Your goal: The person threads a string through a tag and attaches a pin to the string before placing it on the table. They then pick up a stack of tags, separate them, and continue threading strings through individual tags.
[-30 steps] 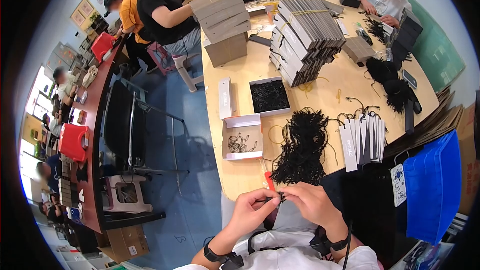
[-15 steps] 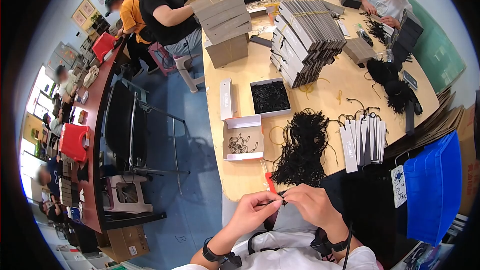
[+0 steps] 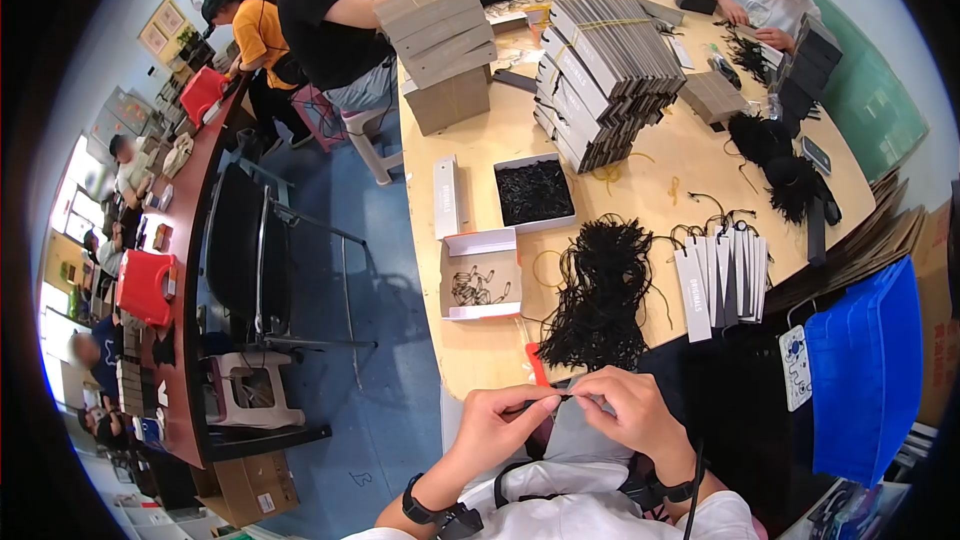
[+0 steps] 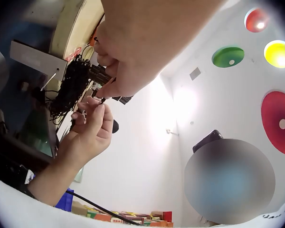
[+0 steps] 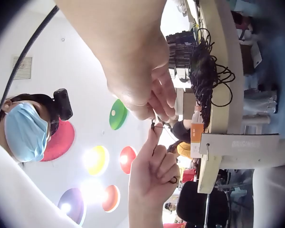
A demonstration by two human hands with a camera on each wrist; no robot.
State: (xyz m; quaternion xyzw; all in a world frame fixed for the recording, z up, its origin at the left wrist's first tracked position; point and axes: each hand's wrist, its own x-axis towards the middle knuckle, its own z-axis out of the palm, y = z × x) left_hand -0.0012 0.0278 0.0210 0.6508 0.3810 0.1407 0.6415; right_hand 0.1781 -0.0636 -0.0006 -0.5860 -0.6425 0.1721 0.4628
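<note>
My left hand [image 3: 503, 427] pinches a thin black cord [image 5: 153, 126] between thumb and forefinger, low in front of my lap at the table's near edge. Opposite it, my right hand [image 3: 632, 416] pinches the same cord with its thumb and fingertips. The two sets of fingertips almost meet, and a small dark knot or loop shows between them in the right wrist view. Just beyond the hands lies a heap of black cords [image 3: 597, 295]. To its left, an open box [image 3: 447, 280] holds several small metal clips [image 3: 480, 286].
A white box rim [image 3: 573, 210] encloses small black pieces. Fanned grey tags [image 3: 722, 275] with cords lie at the right; bundled tags [image 3: 605, 80] stand farther back. A red-handled tool [image 3: 536, 364] reaches the near edge. A blue bin [image 3: 865, 370] stands at the right; other people work around.
Both hands stay close together in the same place. The right fingertips have shifted slightly on the cord, and a little more of it shows between the hands. The view has tilted slightly.
</note>
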